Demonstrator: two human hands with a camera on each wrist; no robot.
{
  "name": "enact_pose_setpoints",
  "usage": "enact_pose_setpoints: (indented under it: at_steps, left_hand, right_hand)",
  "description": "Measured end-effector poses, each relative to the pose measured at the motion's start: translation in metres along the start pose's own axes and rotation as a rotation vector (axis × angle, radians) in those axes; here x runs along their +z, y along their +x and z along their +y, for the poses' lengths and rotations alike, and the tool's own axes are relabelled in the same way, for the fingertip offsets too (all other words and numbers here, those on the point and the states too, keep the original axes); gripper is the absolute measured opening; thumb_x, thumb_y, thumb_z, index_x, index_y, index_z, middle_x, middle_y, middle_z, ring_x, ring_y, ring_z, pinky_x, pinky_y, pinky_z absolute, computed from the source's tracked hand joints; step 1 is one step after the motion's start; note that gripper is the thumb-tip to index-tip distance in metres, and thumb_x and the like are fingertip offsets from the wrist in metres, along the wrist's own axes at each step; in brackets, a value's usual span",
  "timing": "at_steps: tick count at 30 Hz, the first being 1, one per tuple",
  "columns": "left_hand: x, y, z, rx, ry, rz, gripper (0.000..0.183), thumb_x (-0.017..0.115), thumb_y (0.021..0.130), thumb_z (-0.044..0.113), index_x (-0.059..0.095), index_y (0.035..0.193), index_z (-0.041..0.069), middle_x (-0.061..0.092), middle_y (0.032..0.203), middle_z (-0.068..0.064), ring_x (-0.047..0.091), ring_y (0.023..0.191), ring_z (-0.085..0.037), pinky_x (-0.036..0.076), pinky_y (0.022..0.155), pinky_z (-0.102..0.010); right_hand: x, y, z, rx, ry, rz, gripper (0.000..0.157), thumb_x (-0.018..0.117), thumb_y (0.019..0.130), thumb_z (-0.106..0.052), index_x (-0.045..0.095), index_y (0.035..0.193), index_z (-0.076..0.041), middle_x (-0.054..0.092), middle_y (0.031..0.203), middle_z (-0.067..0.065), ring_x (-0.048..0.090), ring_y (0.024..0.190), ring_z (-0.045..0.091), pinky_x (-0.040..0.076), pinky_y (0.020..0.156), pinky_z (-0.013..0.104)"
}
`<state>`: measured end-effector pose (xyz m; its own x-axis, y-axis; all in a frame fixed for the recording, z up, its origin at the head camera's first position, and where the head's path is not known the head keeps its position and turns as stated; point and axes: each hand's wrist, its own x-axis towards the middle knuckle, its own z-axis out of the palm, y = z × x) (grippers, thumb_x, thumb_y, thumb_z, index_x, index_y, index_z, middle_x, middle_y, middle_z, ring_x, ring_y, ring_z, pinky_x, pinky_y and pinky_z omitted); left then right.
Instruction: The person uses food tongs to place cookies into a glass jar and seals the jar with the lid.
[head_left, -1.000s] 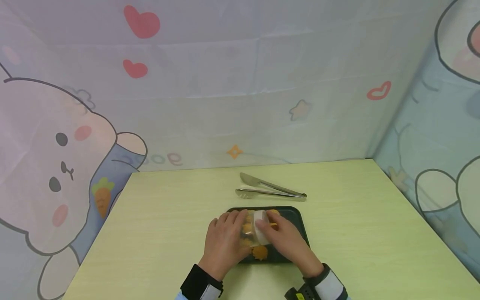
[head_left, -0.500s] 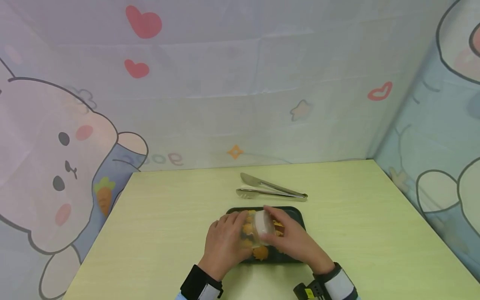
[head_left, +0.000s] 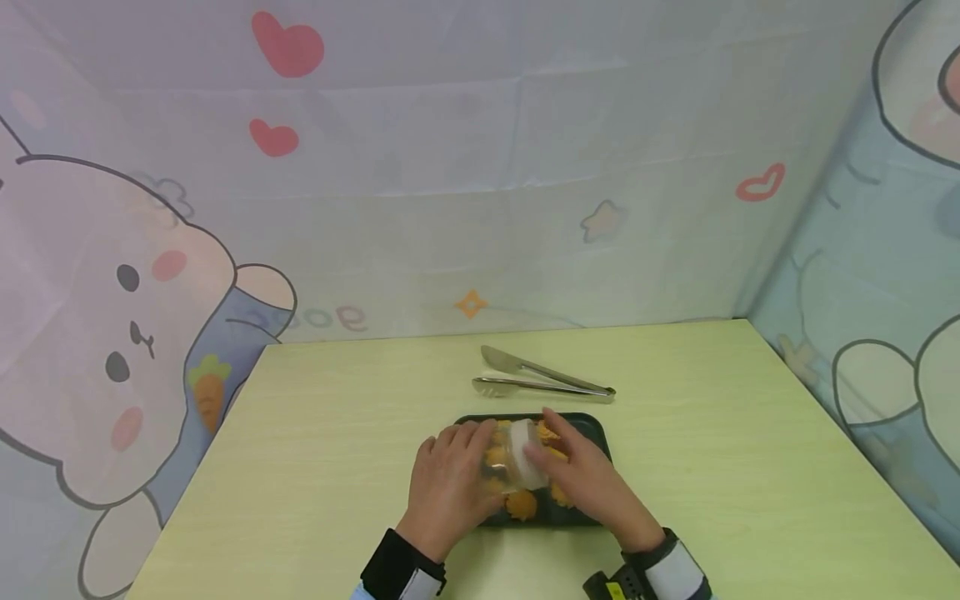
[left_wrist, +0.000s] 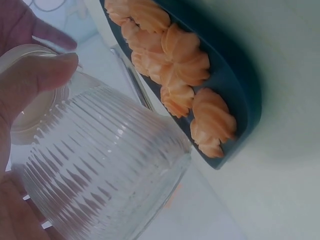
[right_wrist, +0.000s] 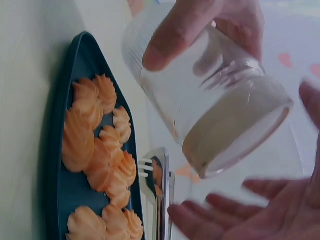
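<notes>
My left hand [head_left: 450, 483] grips a clear ribbed glass jar [left_wrist: 100, 150], held tilted on its side above the tray, thumb on the glass in the right wrist view. No contents show inside the jar. Its whitish lid [right_wrist: 240, 130] is on the mouth and faces my right hand [head_left: 588, 479]. That hand is beside the lid with fingers spread, and a gap shows between them in the right wrist view. Below, a dark green tray [left_wrist: 245, 95] bears several orange-brown swirled cookies [right_wrist: 102, 162]; both hands and the jar partly cover them in the head view.
Metal tongs [head_left: 555, 384] lie behind the tray with their arms spread, hinge to the right. The pale yellow table [head_left: 300, 467] ends at a printed cloth backdrop [head_left: 420, 167]. A device is strapped on my right wrist [head_left: 622, 579].
The jar stays above the tray in my left hand. My right hand shifts right, then slightly back, around the lid, and its fingers now stand spread off it.
</notes>
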<state>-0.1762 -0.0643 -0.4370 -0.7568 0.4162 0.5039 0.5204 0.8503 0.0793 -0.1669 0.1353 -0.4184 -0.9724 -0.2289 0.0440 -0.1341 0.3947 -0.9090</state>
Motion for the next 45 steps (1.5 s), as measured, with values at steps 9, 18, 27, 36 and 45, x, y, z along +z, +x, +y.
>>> enact_pose_setpoints:
  at_steps: [9,18,27,36,45]
  left_hand:
    - [0.000,0.000,0.000,0.006,0.049,-0.030,0.089,0.088,0.052,0.045,0.054,0.128,0.013,0.067,0.112,-0.008,0.058,0.103,-0.029,0.052,0.077,-0.052]
    - [0.001,-0.001,0.000,-0.004,-0.013,-0.021,0.086,0.087,0.053,0.041,0.054,0.127,0.014,0.067,0.112,-0.008,0.059,0.101,-0.030,0.053,0.072,-0.051]
    - [-0.002,0.001,0.001,-0.038,-0.068,-0.047,0.084,0.085,0.054,0.043,0.054,0.127,0.014,0.066,0.113,-0.009,0.060,0.099,-0.030,0.053,0.069,-0.050]
    - [-0.003,0.000,0.001,-0.049,-0.089,-0.049,0.083,0.084,0.055,0.042,0.054,0.127,0.014,0.066,0.114,-0.009,0.059,0.100,-0.030,0.052,0.070,-0.051]
    - [-0.001,0.001,0.000,-0.003,0.023,-0.010,0.085,0.087,0.051,0.046,0.055,0.124,0.014,0.066,0.109,-0.007,0.059,0.100,-0.029,0.052,0.070,-0.049]
  right_hand:
    - [0.010,0.002,-0.010,0.130,-0.002,0.109,0.064,0.052,0.095,-0.045,0.045,0.139,0.002,0.058,0.128,0.025,0.061,0.101,0.031,0.058,0.068,0.042]
    - [0.003,0.000,-0.008,0.048,-0.007,0.010,0.060,0.058,0.093,-0.038,0.044,0.141,-0.005,0.052,0.136,0.024,0.054,0.115,0.037,0.057,0.063,0.038]
    - [-0.007,0.000,0.006,-0.179,0.079,-0.108,0.063,0.062,0.093,-0.020,0.033,0.146,-0.002,0.040,0.141,0.028,0.044,0.122,0.045,0.054,0.083,0.052]
    - [-0.006,0.001,0.009,-0.249,0.092,-0.113,0.065,0.063,0.092,-0.015,0.031,0.146,0.001,0.038,0.142,0.030,0.042,0.124,0.045,0.046,0.091,0.060]
    - [-0.003,0.004,-0.004,0.100,0.049,0.008,0.072,0.052,0.096,-0.044,0.029,0.147,0.001,0.044,0.141,0.030,0.053,0.115,0.038,0.054,0.083,0.052]
